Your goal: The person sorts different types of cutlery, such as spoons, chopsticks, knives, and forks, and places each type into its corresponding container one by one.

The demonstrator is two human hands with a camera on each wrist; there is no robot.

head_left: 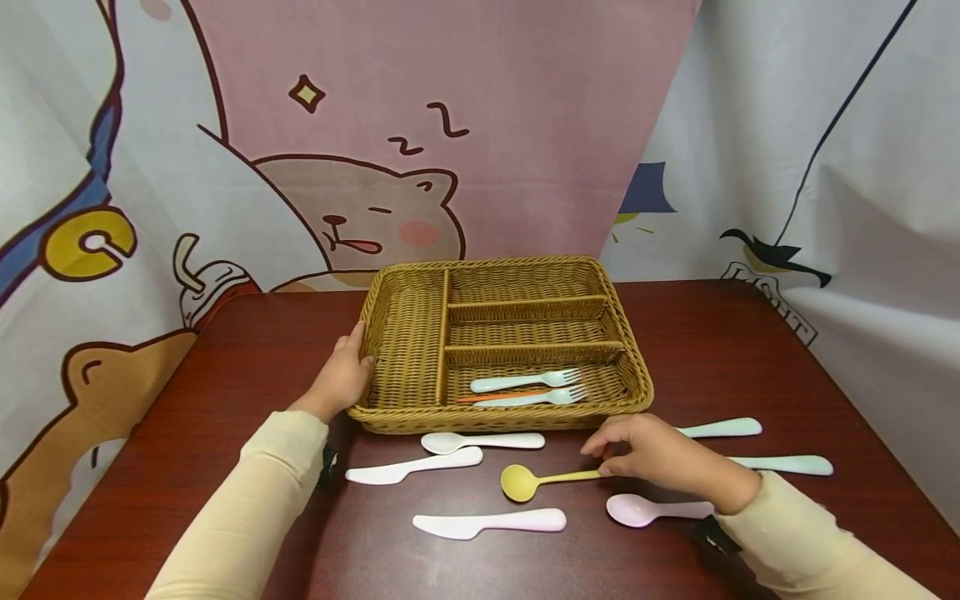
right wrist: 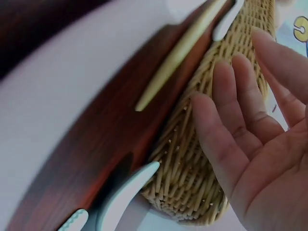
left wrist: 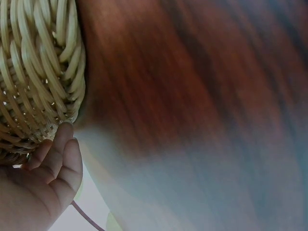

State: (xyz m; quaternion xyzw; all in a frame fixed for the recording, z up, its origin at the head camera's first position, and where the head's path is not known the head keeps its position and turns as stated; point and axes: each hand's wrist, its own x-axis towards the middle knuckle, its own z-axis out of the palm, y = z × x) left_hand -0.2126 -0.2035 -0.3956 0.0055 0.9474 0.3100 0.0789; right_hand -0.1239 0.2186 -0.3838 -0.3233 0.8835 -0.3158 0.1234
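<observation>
My left hand (head_left: 341, 375) rests against the left side of the wicker basket (head_left: 510, 422), its fingers (left wrist: 62, 151) touching the outer weave. Loosely bent and holding nothing, my right hand (head_left: 648, 454) hovers just over the handle of a yellow spoon (head_left: 519, 482). In the right wrist view, that hand's fingers (right wrist: 219, 134) are spread apart. Two pale blue forks (head_left: 551, 378) and an orange utensil, its head hidden, lie in the basket's front right compartment. A pink spoon (head_left: 637, 510) lies below the right hand. Two mint-green knives (head_left: 787, 464) are partly hidden behind it.
Before the basket lie a white spoon (head_left: 480, 442), a white knife (head_left: 412, 467) and a pinkish-white knife (head_left: 487, 522). The basket has one long left compartment and three stacked ones at right. A printed curtain (head_left: 525, 125) hangs behind the dark red table (head_left: 247, 350).
</observation>
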